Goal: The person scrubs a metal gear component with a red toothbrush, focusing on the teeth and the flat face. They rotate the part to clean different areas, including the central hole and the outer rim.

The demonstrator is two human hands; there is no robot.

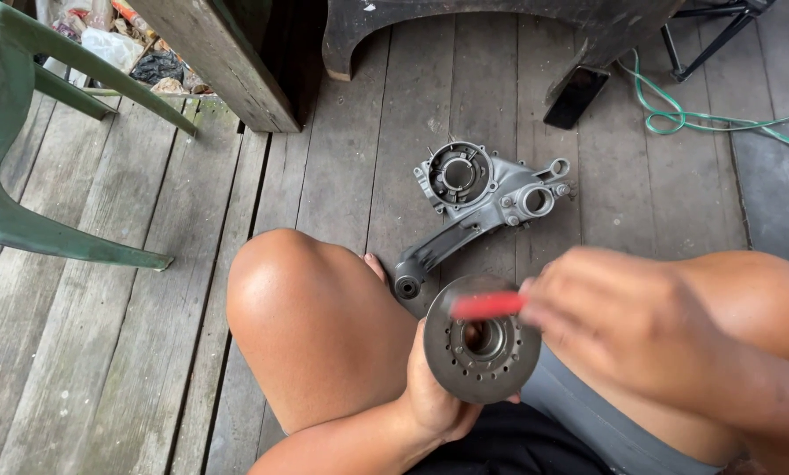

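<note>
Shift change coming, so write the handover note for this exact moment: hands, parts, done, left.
Left hand: grip shut on the round metal disc, held over the lap.
Right hand: grip shut on a red tool, its tip at the disc's hub; hand is blurred.
Grey metal casing lies on the plank floor ahead of the knees, untouched.
Done: disc is off the floor, in hand.
Left: work at the hub looks unfinished.

This looks like a home porch or yard deck used as an informal repair spot. The floor [130, 290] is weathered grey wooden planks with gaps. Beyond the grip lies a grey cast-metal engine casing [478, 198] straight on the boards. Far to its left stands a green plastic chair [25, 132]; a green hose [702, 119] trails away at the right.
</note>
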